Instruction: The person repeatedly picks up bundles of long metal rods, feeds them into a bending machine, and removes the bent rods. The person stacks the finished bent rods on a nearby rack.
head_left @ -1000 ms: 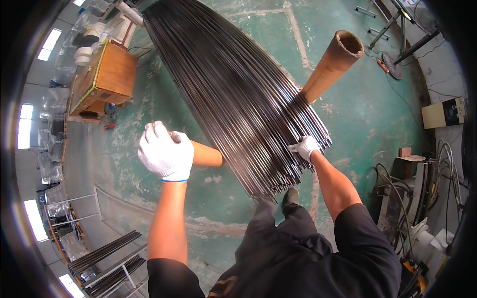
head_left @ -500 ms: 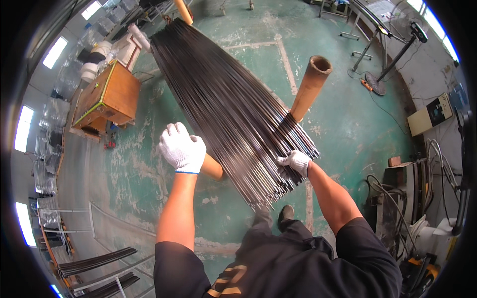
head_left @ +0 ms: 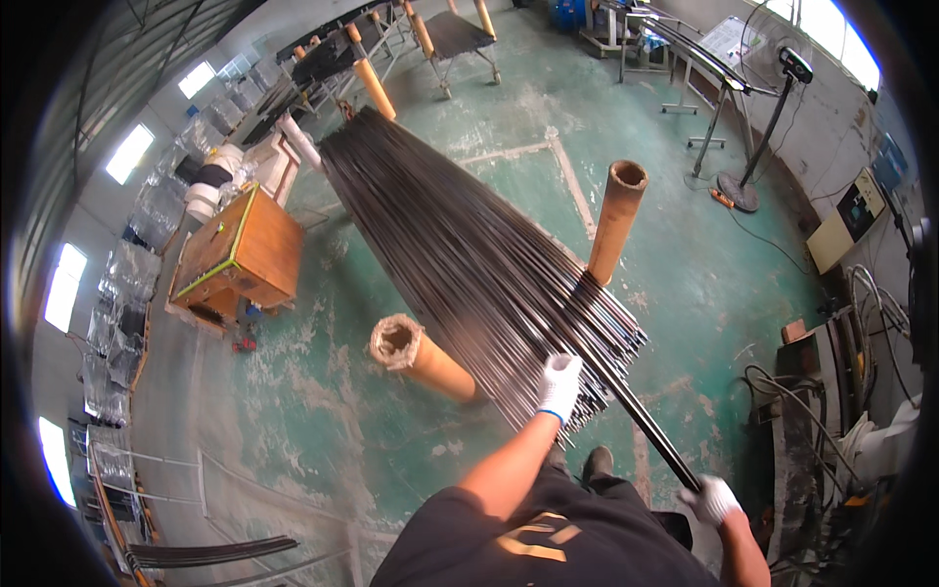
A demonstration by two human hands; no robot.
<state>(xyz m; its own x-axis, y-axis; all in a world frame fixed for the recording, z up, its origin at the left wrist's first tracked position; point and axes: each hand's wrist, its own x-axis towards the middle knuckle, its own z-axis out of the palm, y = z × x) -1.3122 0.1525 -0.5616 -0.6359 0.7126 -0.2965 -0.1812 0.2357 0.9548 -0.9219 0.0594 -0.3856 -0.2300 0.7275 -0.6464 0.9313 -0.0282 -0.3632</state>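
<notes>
Dark, glossy metal rods point(head_left: 469, 264) in a bundle; white cloth gloves on the left hand point(head_left: 559, 384) and right hand point(head_left: 711, 499); matt cardboard tubes point(head_left: 616, 223); worn, patchy green-painted floor point(head_left: 323, 411).

Rod bundle point(head_left: 469, 264) between two upright tubes: left tube point(head_left: 421, 357), right tube point(head_left: 616, 220); crate point(head_left: 240, 254) far left.

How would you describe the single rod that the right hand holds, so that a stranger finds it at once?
Start at the big bundle of dark rods lying across the two orange tubes on the green floor. At its near end, one rod sticks out toward the right hand. Unlike its neighbours, it reaches well past the bundle's end.
</notes>
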